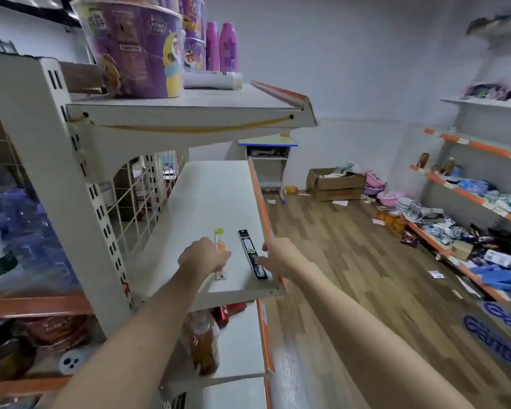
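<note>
Black pack (246, 242) under right hand (278, 256) thumb, grip unclear; left hand (202, 258) pinches orange pack (219, 236); print unreadable

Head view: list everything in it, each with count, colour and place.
pale pack: one, white with a green tag, middle shelf
black pack: one, black, middle shelf, by its orange front edge
tub: one, purple, top shelf
bottles: two, pink, top shelf, behind the tub
roll: one, white, lying on the top shelf
amber bottle: one, brown, lower shelf
desk: one, white with a blue edge, far end
cardboard box: one, brown, floor, right of the desk
left hand: one, holds the pale pack
right hand: one, thumb on the black pack
</note>
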`<move>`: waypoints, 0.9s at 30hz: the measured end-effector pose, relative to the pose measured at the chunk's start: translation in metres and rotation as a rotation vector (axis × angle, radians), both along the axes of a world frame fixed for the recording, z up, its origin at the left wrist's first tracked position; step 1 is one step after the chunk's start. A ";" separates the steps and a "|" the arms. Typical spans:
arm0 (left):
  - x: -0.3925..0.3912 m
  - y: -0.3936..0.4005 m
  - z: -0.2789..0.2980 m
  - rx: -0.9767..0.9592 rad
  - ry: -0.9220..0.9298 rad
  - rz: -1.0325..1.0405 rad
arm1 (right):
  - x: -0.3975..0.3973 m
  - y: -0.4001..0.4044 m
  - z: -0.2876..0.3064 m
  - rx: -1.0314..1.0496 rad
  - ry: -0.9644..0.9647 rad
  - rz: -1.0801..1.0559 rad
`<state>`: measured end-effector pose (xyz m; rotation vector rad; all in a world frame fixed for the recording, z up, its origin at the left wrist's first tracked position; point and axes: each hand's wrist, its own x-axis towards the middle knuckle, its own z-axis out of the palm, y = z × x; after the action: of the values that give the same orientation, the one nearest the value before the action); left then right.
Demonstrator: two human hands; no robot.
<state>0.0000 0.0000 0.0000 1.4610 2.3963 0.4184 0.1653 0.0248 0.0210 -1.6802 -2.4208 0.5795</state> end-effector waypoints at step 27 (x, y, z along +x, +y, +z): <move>-0.004 -0.009 0.021 0.157 -0.174 0.065 | -0.024 0.027 -0.003 -0.172 -0.051 -0.203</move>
<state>-0.0043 -0.0086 0.0208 1.3501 2.3210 0.7326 0.1410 0.0519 0.0179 -2.0025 -2.2508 0.7403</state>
